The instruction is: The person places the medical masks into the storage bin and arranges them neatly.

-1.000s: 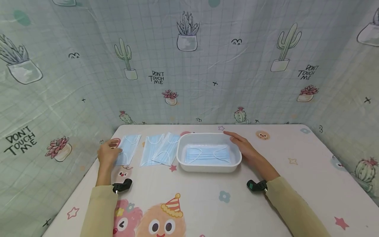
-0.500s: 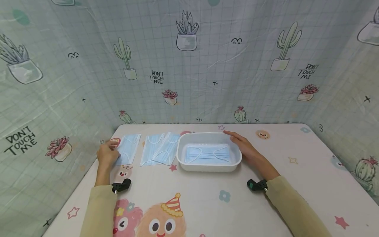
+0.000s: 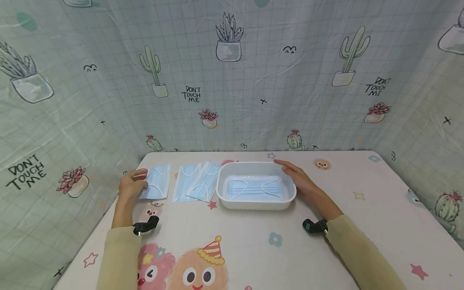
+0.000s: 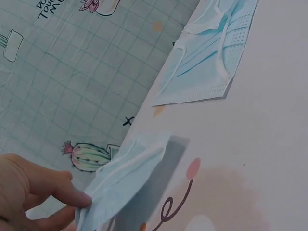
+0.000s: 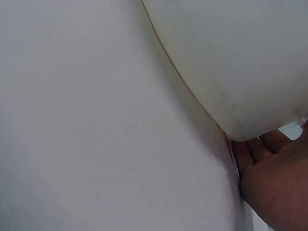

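Note:
My left hand (image 3: 131, 187) pinches the left edge of a light blue face mask (image 3: 158, 181) between thumb and fingers. In the left wrist view this mask (image 4: 127, 175) is tilted up off the table, with a shadow under it. Two more face masks (image 3: 185, 182) lie overlapping to its right. Beside them stands a white plastic tub (image 3: 256, 205), with a pleated blue mask (image 3: 255, 188) lying flat inside. Against the tub's right side rests my right hand (image 3: 301, 180), index finger stretched along the far corner. In the right wrist view the tub's wall (image 5: 240, 72) partly hides its fingers.
A white table (image 3: 253, 249) printed with cartoon figures and stars carries everything. Patterned cactus curtains (image 3: 261, 80) stand at its back and sides. Black wrist cameras (image 3: 146, 225) sit on both forearms.
The left mask has shifted slightly left and its near edge has lifted, moving with my left hand. My left wrist has swung a little to the left. My right hand and the tub stay put.

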`<state>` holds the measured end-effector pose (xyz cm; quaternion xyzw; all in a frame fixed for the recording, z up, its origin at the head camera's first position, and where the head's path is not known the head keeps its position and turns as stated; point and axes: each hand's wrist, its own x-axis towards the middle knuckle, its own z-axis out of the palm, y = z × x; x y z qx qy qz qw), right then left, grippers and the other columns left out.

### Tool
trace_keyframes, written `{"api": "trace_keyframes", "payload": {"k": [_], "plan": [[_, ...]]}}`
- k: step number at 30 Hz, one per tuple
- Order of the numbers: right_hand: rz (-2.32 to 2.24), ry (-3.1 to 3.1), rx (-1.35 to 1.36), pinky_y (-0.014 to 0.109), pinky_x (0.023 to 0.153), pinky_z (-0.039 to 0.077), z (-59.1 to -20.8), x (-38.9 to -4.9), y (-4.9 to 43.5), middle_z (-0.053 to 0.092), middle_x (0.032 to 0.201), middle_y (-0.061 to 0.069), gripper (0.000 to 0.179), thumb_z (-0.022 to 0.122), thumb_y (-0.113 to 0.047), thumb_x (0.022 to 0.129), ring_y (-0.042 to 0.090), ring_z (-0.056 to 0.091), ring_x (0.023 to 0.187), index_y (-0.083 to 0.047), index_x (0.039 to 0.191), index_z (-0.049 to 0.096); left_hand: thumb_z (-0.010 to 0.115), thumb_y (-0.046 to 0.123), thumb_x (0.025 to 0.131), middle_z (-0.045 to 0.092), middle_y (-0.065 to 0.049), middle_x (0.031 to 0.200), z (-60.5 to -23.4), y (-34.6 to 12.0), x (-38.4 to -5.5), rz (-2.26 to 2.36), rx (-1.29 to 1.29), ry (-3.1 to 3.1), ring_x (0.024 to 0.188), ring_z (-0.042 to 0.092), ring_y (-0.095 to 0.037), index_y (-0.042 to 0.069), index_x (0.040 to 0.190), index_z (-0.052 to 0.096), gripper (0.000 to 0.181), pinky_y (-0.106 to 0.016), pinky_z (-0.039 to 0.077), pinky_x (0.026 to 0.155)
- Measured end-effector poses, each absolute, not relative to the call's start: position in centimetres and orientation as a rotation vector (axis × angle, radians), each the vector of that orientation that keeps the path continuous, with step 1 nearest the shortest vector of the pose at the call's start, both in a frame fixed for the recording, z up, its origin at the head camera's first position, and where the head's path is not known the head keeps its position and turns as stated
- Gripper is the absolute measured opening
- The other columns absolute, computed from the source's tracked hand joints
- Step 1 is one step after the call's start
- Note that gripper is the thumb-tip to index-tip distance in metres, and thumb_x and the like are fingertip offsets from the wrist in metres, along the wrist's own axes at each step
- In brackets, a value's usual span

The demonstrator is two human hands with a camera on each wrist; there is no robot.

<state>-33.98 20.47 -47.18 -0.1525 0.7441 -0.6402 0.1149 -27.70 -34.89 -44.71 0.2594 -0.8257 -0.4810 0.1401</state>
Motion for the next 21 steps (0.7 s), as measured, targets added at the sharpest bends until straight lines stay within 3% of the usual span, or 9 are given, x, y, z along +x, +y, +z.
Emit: {"api": "trace_keyframes", "payload": {"k": [5,8,12,17,21], "plan": [[-1.866,2.195,-0.449,0.062,0.129,0.007,-47.23,-34.07,20.56,0.018,0.175,0.004,0.048,0.037,-0.024,0.113,0.033,0.01,0.162,-0.017,0.16,0.04,0.06,-0.011,0.086,0.06,-0.019,0.143,-44.64,-34.81,-28.03,-1.48,0.8,-2.303,0.124,0.055,-0.032,0.008,0.14,0.063,0.057,-0.028,0.046,0.081],[-1.865,2.198,-0.443,0.061,0.129,0.007,-47.23,-34.11,20.58,0.018,0.175,0.004,0.048,0.037,-0.024,0.113,0.033,0.01,0.162,-0.017,0.16,0.04,0.058,-0.011,0.088,0.06,-0.018,0.144,-44.76,-34.84,-28.06,-1.485,0.8,-2.283,0.123,0.057,-0.029,0.008,0.138,0.064,0.054,-0.025,0.044,0.076],[-1.874,2.192,-0.433,0.061,0.129,0.007,-47.16,-34.1,20.63,0.017,0.175,0.004,0.048,0.037,-0.024,0.113,0.033,0.009,0.162,-0.017,0.16,0.04,0.057,-0.011,0.089,0.06,-0.02,0.144,-44.77,-34.84,-28.03,-1.486,0.804,-2.279,0.126,0.057,-0.032,0.005,0.138,0.064,0.052,-0.032,0.046,0.085],[-1.874,2.187,-0.438,0.061,0.129,0.007,-47.19,-34.07,20.63,0.016,0.175,0.005,0.048,0.037,-0.024,0.113,0.033,0.009,0.162,-0.016,0.16,0.039,0.062,-0.007,0.09,0.056,-0.024,0.147,-44.5,-34.73,-27.86,-1.523,0.856,-2.321,0.134,0.048,-0.037,0.004,0.139,0.064,0.05,-0.048,0.04,0.111],[-1.876,2.179,-0.443,0.061,0.129,0.007,-47.18,-34.01,20.61,0.016,0.175,0.005,0.048,0.037,-0.024,0.113,0.033,0.009,0.162,-0.016,0.16,0.039,0.065,-0.004,0.091,0.051,-0.023,0.152,-44.44,-34.61,-27.86,-1.569,0.869,-2.345,0.137,0.045,-0.037,0.005,0.14,0.063,0.05,-0.05,0.039,0.115]]}}
